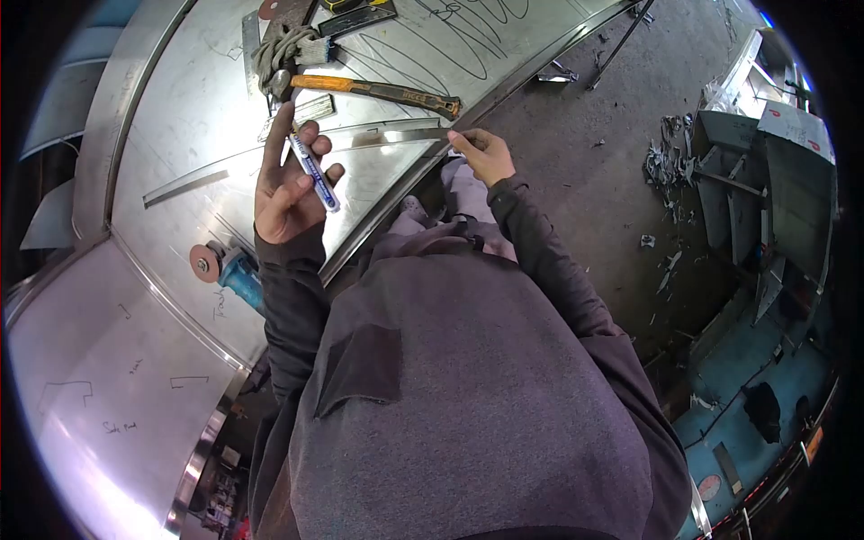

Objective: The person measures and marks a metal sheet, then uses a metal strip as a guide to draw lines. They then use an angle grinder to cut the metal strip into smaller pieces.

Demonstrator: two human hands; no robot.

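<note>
A white and blue marker pen (pixel 312 171) lies across the fingers of my left hand (pixel 290 184), held by the thumb. My right hand (pixel 487 156) pinches the near end of a long, thin metal strip (pixel 405 137) at the table's edge. From there the strip runs leftward over the sheet-metal table (pixel 193 117), passing behind my left hand. Just beyond the strip is a hammer (pixel 378 90) with an orange and black handle. Grey knitted work gloves (pixel 286 56) are bunched by the hammer's head.
An angle grinder (pixel 229 270) with a reddish disc rests on the table, left of my left forearm. A tape measure (pixel 342 4) sits at the far edge of view. Metal scraps (pixel 670 162) litter the floor at right, beside grey sheet-metal boxes (pixel 792 180).
</note>
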